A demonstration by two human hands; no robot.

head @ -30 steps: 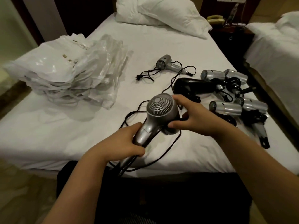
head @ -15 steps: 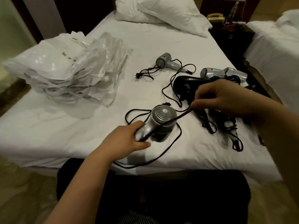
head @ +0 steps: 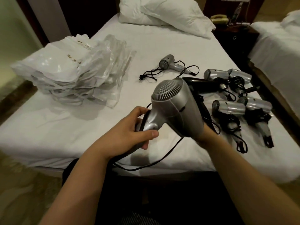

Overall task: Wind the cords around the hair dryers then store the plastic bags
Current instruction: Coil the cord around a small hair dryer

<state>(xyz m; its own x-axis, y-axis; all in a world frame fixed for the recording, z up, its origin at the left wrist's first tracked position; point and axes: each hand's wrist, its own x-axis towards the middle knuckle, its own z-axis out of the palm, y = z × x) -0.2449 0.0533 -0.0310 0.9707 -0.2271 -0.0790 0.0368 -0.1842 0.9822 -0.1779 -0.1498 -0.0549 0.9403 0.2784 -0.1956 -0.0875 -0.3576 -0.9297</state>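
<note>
We held the silver hair dryer [head: 175,109] up over the near edge of the bed [head: 48,135], its round grille facing up toward us. Our left hand [head: 129,132] was wrapped tight around the handle, with a bit of the black cord [head: 155,163] tucked under the fingers. Our right hand [head: 205,135] was under the fat end of the dryer, mostly hidden behind it, so we could not tell if it was gripping the cord or just holding the body up.

Half a second before, the dryer sat low on the sheet and our right hand was out to the side, pulling the cord tight. Now the dryer was lifted and the right hand had come back in close. We think one more loop was going around it. A long piece of cord hung loose below our arms, so the winding was not done.

To the right lay four small silver dryers [head: 230,108] with their cords bunched up, and a black dryer [head: 201,85]. Farther back one small dryer [head: 168,62] had its cord all spread out. The pile of plastic bags [head: 73,75] sat on the left side of the bed.
</note>
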